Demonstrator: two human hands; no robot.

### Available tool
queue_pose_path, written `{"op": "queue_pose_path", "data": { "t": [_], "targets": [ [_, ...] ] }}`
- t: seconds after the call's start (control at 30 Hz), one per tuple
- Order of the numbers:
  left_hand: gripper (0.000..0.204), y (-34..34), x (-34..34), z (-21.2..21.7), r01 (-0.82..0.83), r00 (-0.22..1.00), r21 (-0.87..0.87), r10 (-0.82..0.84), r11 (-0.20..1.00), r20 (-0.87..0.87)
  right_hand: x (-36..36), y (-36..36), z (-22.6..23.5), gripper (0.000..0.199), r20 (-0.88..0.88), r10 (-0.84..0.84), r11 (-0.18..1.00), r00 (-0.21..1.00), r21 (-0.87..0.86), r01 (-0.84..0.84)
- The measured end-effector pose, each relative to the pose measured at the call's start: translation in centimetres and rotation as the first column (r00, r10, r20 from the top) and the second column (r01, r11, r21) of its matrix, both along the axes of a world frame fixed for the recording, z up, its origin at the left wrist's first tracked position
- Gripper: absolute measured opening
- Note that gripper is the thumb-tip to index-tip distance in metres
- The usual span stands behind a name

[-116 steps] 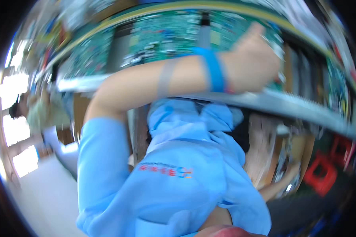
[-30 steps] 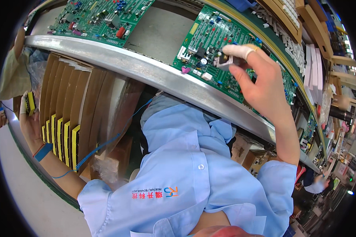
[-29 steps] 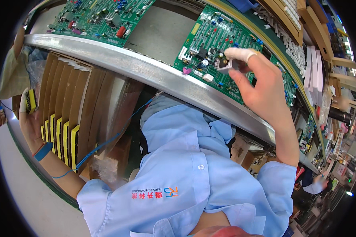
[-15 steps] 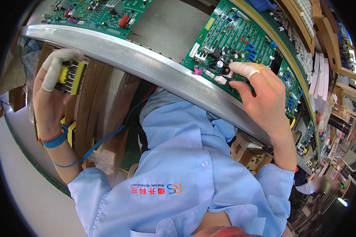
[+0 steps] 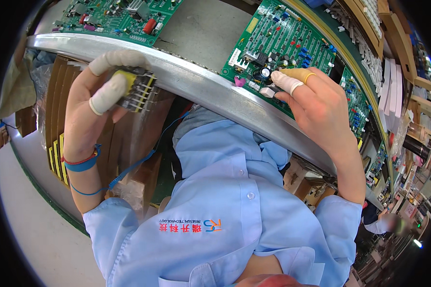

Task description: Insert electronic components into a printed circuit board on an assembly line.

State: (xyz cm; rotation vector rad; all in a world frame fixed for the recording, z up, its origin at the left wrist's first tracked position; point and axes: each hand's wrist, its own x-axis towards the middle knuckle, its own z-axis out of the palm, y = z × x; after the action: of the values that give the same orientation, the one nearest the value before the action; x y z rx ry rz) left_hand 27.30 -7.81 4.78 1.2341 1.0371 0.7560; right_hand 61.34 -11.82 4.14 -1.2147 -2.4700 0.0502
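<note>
Brown cardboard boxes (image 5: pixel 64 110) with yellow labels (image 5: pixel 57 158) stand in a row under the bench, lower left.

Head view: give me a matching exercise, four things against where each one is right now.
Things:
1. yellow transformer
2. green circuit board
3. blue wrist strap
4. metal rail

Places:
A. around the left wrist
B. under the right hand's fingertips
C. in the left hand's grip
D. running between the boards and the person's shirt

Pairs: 1-C, 2-B, 3-A, 4-D
</note>
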Motion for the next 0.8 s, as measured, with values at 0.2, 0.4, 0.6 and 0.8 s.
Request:
{"op": "queue_pose_path", "data": {
  "t": [0.2, 0.4, 0.6, 0.8],
  "targets": [
    [0.087, 0.0, 2.6, 0.8, 0.155, 0.988, 0.030, -0.155, 0.987, 0.007, 0.6, -0.4, 0.2, 0.028, 0.104, 0.000, 0.999, 0.995, 0.042, -0.004],
    [0.085, -0.2, 6.1, 1.3, 0.237, 0.969, 0.161, -0.246, 0.958, 0.035, 1.3, -1.3, 0.3, 0.032, 0.074, -0.035, 0.998, 0.997, 0.058, 0.031],
    [0.087, 0.3, 10.6, 1.7, 0.401, 0.915, 0.513, -0.309, 0.759, -0.258, 6.2, -2.0, 3.6, 0.041, -0.384, -0.456, 0.881, 0.803, -0.067, 0.468],
    [0.086, 0.9, 17.2, 3.3, 0.658, 0.743, 0.698, -0.090, 0.283, -0.664, 9.9, -2.9, 2.7, 0.023, -0.522, -0.529, 0.751, 0.669, 0.080, 0.656]
  ]
}}
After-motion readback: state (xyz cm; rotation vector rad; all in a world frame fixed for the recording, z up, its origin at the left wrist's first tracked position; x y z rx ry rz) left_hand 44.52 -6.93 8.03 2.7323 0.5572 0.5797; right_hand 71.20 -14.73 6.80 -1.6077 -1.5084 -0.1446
